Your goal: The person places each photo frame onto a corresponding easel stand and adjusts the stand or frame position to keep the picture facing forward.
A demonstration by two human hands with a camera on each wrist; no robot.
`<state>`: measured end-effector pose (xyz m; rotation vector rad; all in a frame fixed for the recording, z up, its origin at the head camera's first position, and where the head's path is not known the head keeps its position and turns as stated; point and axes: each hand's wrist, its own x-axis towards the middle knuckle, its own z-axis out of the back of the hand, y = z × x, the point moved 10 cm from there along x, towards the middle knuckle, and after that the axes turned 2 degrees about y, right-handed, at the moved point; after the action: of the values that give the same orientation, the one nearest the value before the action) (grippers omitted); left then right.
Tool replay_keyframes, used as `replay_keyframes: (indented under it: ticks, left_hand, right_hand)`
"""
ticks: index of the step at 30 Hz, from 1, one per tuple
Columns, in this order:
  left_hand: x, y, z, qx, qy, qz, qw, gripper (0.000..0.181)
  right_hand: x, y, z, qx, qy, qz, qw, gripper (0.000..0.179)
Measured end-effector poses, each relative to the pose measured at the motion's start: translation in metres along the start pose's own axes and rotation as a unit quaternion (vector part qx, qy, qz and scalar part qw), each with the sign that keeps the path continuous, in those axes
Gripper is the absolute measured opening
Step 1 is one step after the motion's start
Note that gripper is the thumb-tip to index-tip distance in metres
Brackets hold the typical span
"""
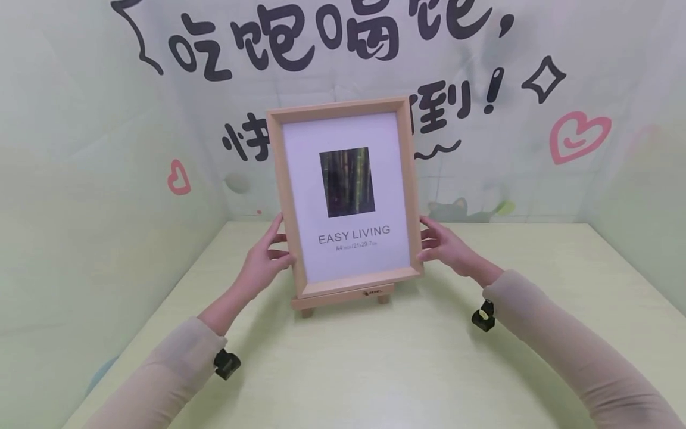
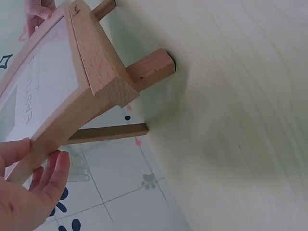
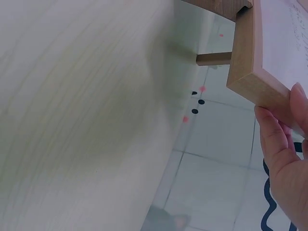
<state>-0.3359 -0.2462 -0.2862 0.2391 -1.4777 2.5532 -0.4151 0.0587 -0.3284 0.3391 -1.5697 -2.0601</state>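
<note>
A light wooden picture frame [image 1: 415, 179] with a white "EASY LIVING" insert and a dark bamboo picture stands upright, leaning back, on a small wooden easel [image 1: 343, 298]. My left hand [image 1: 264, 256] grips the frame's left side, thumb at the front and fingers at the edge and behind. On the opposite side my right hand [image 1: 447, 244] holds the frame's edge the same way. The left wrist view shows the frame's lower edge along the easel's ledge [image 2: 96, 53], with the easel's front leg [image 2: 154, 70] on the table. The easel's rear leg [image 3: 214, 59] appears in the right wrist view.
The pale wood-grain table [image 1: 364, 369] extends around the easel. Behind it hangs a white printed cloth [image 1: 482, 161] with dark lettering and pink hearts. Similar cloth walls close off the left and right sides. Black wrist devices [image 1: 227, 363] hang under both sleeves.
</note>
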Motion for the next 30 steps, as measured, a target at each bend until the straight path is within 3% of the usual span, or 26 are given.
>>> replay_keyframes:
  ticks: [6,13,30]
  left_hand:
    - [-0.003,0.010,0.006,-0.026,0.019,0.005,0.9995,0.087]
    - [-0.002,0.010,0.011,-0.050,0.029,-0.020,0.9981,0.086]
    - [-0.008,0.013,0.023,-0.049,0.026,-0.031,0.9980,0.085]
  right_hand:
    - [0.001,0.003,-0.010,0.010,0.011,0.005,0.9999,0.087]
    - [0.002,0.003,-0.013,0.020,0.008,0.006,0.9997,0.085]
    - [0.006,0.005,-0.026,0.036,0.010,0.007,0.9993,0.086]
